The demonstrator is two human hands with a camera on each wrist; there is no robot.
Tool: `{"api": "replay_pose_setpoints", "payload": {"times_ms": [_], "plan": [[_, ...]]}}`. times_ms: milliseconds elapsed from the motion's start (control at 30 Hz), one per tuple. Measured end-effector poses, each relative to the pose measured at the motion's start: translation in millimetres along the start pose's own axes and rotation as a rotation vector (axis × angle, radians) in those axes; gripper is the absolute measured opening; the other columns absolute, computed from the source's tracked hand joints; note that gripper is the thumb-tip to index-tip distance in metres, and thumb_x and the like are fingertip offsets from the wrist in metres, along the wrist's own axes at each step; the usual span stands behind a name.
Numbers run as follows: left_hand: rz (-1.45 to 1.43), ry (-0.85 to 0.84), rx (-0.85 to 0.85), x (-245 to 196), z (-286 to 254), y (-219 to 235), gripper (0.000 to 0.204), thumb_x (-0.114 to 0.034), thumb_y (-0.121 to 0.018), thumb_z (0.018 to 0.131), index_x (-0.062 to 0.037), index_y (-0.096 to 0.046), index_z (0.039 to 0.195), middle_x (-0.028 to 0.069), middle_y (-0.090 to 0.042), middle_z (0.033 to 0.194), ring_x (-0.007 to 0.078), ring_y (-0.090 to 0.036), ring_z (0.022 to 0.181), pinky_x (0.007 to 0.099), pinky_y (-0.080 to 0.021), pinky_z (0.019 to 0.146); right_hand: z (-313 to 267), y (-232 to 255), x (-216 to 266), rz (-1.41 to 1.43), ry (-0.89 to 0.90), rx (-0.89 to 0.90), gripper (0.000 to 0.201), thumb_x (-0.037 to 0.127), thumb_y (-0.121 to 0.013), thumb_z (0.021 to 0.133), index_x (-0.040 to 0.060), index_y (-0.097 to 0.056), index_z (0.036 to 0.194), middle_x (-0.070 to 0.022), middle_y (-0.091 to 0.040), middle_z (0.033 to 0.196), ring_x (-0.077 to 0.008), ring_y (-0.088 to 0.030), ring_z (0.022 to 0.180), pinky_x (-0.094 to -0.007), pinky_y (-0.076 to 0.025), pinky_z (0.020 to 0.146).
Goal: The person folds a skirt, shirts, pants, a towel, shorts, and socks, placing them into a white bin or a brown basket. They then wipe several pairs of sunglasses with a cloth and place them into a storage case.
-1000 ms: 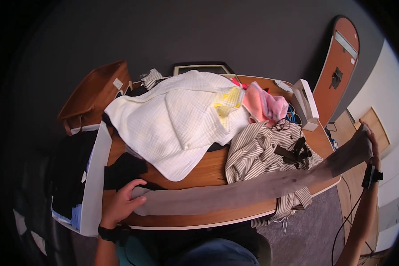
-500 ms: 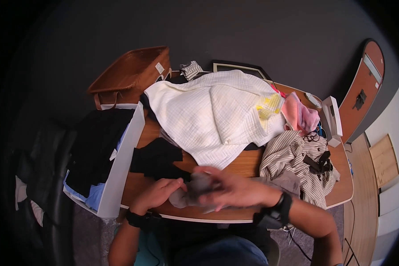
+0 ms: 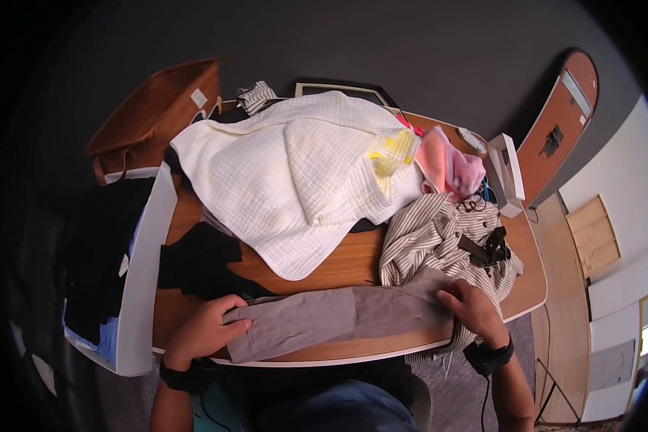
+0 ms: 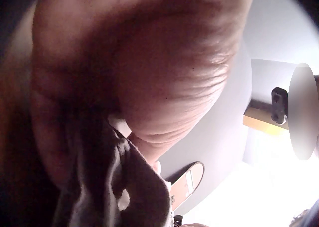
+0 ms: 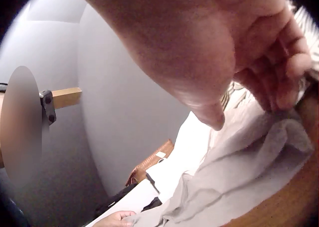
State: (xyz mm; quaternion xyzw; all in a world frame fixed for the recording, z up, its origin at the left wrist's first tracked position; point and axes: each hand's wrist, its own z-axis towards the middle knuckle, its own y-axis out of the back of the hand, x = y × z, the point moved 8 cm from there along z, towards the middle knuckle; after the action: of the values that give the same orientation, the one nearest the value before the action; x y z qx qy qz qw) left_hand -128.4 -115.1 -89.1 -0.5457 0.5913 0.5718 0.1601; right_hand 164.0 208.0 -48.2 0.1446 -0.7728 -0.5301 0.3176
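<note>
A grey folded garment lies as a long strip along the table's front edge. My left hand holds its left end, and in the left wrist view the grey cloth runs between thumb and fingers. At the other end is my right hand, its fingertips touching the fabric. In the right wrist view the right thumb stands apart from the loosely bent fingers. A striped shirt lies partly beneath the garment's right end.
A large white cloth covers the table's middle, with a pink cloth beside it. Black fabric lies near the left hand. At left stand a white box of clothes and a brown basket. A white frame-like box stands at right.
The right hand swept in from far right to the left hand, then back to the right. The stretched-out grey garment is now a shorter, folded strip on the table.
</note>
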Motion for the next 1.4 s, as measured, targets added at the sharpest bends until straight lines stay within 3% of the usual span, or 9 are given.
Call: {"api": "replay_pose_setpoints", "payload": {"times_ms": [233,300,400,700,900,1000,1100,1167,1400], "plan": [[-0.089,-0.042,-0.076,-5.1,-8.0,4.6,0.039,-0.013,-0.071,0.083,-0.0025,-0.055,0.118,0.0103,-0.062,0.107,0.0155,-0.057,0.098,0.0288,-0.045,0.088,7.8,-23.4,-6.2,0.248,0.187,0.081,0.03,0.023,-0.073,0.081,-0.0007,-0.06,0.095,-0.0116,-0.061,0.082,-0.0248,-0.061,0.075,-0.0339,-0.049,0.073],[-0.135,-0.051,-0.074,1.3,-8.0,4.0,0.044,-0.013,-0.072,0.084,-0.0033,-0.053,0.122,0.0083,-0.061,0.108,0.0136,-0.056,0.099,0.0286,-0.045,0.088,5.0,-13.5,-6.9,0.316,0.338,-0.038,0.019,0.012,-0.071,0.083,0.0025,-0.058,0.093,-0.0024,-0.056,0.08,-0.0148,-0.055,0.072,-0.0278,-0.046,0.07],[-0.196,0.006,-0.014,-3.8,-8.1,0.9,0.045,-0.014,-0.072,0.084,-0.0026,-0.053,0.123,0.0071,-0.06,0.111,0.0121,-0.054,0.102,0.0277,-0.044,0.09,0.7,-6.6,-13.2,0.952,0.178,0.078,0.011,0.004,-0.059,0.093,0.0095,-0.051,0.088,0.0077,-0.05,0.083,-0.0006,-0.046,0.076,-0.0173,-0.038,0.065],[-0.226,-0.14,0.013,-10.4,-1.2,-8.6,0.041,-0.012,-0.07,0.087,-0.0016,-0.054,0.123,0.0061,-0.058,0.118,0.0123,-0.052,0.11,0.0285,-0.042,0.097,-18.1,12.2,72.0,1.228,0.37,0.048,0.031,-0.008,-0.064,0.083,0.0077,-0.053,0.107,0.0032,-0.052,0.1,-0.0033,-0.051,0.088,-0.0194,-0.044,0.075],[-0.385,-0.092,0.09,7.7,3.7,-14.9,0.032,-0.011,-0.059,0.094,-0.0012,-0.054,0.124,0.0057,-0.058,0.117,0.0111,-0.054,0.106,0.0251,-0.042,0.094,-48.6,-63.5,230.3,0.949,0.802,0.447,0.043,-0.005,-0.063,0.083,0.0065,-0.051,0.123,-0.0012,-0.052,0.103,-0.0079,-0.052,0.091,-0.0221,-0.045,0.074],[-0.406,-0.106,0.026,15.1,4.1,-10.1,0.03,-0.019,-0.05,0.1,-0.0018,-0.054,0.124,0.0049,-0.058,0.112,0.0103,-0.053,0.106,0.0254,-0.042,0.093,-66.0,-83.9,269.5,0.641,1.081,0.398,0.047,0.007,-0.067,0.084,0.0044,-0.049,0.127,-0.01,-0.056,0.105,-0.0191,-0.059,0.09,-0.0312,-0.05,0.076],[-0.417,-0.133,0.022,7.5,-2.1,-8.5,0.032,-0.022,-0.045,0.102,-0.0023,-0.053,0.126,0.0049,-0.058,0.117,0.0112,-0.051,0.109,0.0269,-0.04,0.097,-22.1,-77.3,200.7,0.807,0.718,0.332,0.051,0.014,-0.07,0.084,0.0037,-0.047,0.129,-0.0143,-0.057,0.106,-0.0257,-0.062,0.088,-0.0321,-0.051,0.078],[-0.474,-0.027,0.071,8.8,-3.3,-14.8,0.039,-0.026,-0.056,0.097,-0.0026,-0.051,0.127,0.0064,-0.058,0.116,0.0129,-0.052,0.109,0.0281,-0.041,0.096,-8.9,-55.0,166.4,0.261,0.531,0.05,0.056,0.022,-0.071,0.084,0.0037,-0.046,0.131,-0.0172,-0.06,0.109,-0.0318,-0.063,0.093,-0.0359,-0.052,0.082],[-0.13,-0.085,-0.076,-0.4,1.5,-13.7,0.054,-0.02,-0.075,0.081,-0.0016,-0.05,0.126,0.0121,-0.061,0.114,0.0175,-0.058,0.106,0.0314,-0.045,0.093,-13.7,-74.1,145.3,0.148,0.349,0.047,0.066,0.034,-0.073,0.081,0.0041,-0.045,0.133,-0.0194,-0.06,0.11,-0.0344,-0.063,0.095,-0.0398,-0.051,0.082]]}}
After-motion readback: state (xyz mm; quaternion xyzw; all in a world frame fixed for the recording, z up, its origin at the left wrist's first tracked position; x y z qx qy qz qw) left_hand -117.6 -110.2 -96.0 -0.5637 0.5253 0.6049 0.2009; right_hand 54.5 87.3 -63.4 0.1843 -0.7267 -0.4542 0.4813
